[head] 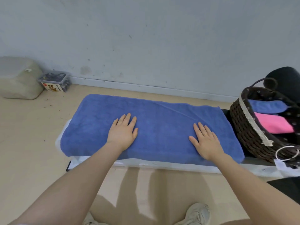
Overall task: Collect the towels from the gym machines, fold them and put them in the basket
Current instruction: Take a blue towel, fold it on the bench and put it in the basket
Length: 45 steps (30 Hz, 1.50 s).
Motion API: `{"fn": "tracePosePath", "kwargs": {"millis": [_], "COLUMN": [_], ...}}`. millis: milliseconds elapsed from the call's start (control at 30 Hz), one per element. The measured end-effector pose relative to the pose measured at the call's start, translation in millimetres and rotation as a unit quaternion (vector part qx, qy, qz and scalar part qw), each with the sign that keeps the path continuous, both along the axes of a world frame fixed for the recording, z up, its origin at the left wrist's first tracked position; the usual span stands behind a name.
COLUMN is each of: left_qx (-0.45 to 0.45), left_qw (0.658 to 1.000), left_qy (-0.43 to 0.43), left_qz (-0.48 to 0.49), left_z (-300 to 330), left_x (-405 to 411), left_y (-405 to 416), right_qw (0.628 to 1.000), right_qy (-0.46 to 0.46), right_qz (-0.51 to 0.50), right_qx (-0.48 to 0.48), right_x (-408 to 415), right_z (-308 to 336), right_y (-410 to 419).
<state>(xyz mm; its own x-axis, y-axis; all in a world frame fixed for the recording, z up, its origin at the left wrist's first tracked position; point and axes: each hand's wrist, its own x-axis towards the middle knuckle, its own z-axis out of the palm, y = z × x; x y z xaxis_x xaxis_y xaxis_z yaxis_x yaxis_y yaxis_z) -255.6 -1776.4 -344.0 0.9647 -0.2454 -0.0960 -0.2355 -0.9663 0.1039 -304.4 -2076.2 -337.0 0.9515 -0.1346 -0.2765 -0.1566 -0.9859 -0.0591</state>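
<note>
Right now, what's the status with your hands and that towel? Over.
Left hand and right hand open, pressed flat on blue towel. Towel spread on bench, not yet folded. Basket at right, holds blue and pink towels. Nothing in the way.

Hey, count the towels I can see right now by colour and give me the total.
Blue: 2, the big towel spread flat under both hands, and a folded one in the basket.
Pink: 1, folded in the basket beside the blue one.
Total: 3 towels.
</note>
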Motion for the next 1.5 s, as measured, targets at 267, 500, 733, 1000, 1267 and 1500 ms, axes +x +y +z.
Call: {"fn": "tracePosePath", "kwargs": {"millis": [267,500,733,1000,1267,1500], "left_qx": [-0.038,-0.01,-0.044,-0.002,-0.039,-0.273], "left_qw": [0.98,0.981,0.981,0.982,0.989,0.958], "left_qy": [-0.143,-0.147,-0.154,-0.164,-0.133,-0.082], "left_qz": [-0.135,-0.126,-0.106,-0.09,-0.057,-0.023], "left_z": [3.7,-13.4,-14.6,-18.3,-15.2,-1.6], "left_x": [-52.2,-85.1,-92.3,-96.0,-96.9,-98.3], "left_y": [-41.6,-75.4,-78.0,-85.5,-89.3,-56.1], "right_qw": [0.962,0.982,0.599,0.429,0.557,0.818], "right_qy": [-0.176,-0.18,0.005,-0.102,-0.307,-0.251], "right_qz": [0.207,0.048,-0.426,-0.498,-0.436,-0.126], "right_qx": [-0.023,0.023,0.678,0.746,0.637,0.502], "right_x": [-44.7,-69.9,-82.3,-82.0,-89.0,-51.3], "right_z": [7.8,-17.1,-19.7,-26.1,0.5,63.3], "right_y": [4.9,14.7,-7.3,-40.6,-41.5,61.0]}}
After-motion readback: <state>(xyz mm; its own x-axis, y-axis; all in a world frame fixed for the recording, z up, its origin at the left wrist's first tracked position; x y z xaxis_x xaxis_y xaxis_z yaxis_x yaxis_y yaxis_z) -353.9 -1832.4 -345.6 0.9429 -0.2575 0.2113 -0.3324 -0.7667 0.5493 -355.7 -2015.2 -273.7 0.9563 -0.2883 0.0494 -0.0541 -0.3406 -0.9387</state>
